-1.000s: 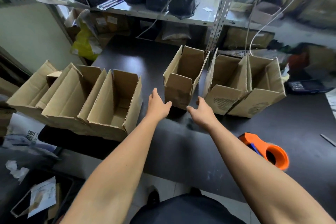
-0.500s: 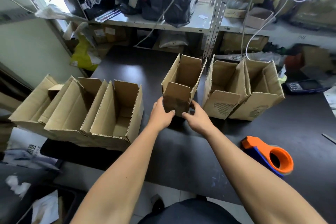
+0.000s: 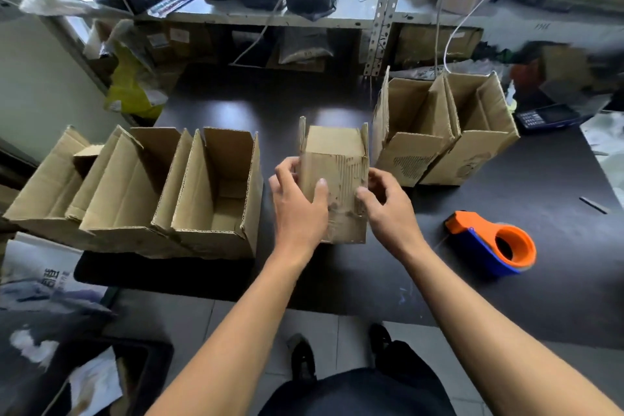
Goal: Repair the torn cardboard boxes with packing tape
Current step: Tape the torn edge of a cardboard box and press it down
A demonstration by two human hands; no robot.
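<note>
A small open cardboard box (image 3: 337,162) with a torn, peeled front face sits at the middle of the dark table (image 3: 557,199). My left hand (image 3: 297,203) grips its left side, thumb across the front. My right hand (image 3: 388,209) holds its right edge with curled fingers. An orange and blue tape dispenser (image 3: 496,246) lies on the table to the right of my right hand. Three open boxes (image 3: 202,192) stand in a row on the left, and two open boxes (image 3: 439,132) stand to the right of the held one.
A metal shelf (image 3: 381,10) with bags and boxes runs along the back. A dark calculator (image 3: 547,116) lies at the far right. A yellow bag (image 3: 130,88) leans by the wall. Papers and a bin (image 3: 101,378) are on the floor at left.
Both hands reached the middle box, took hold of it and pulled it toward me, away from the two boxes on the right. Its torn front face now shows.
</note>
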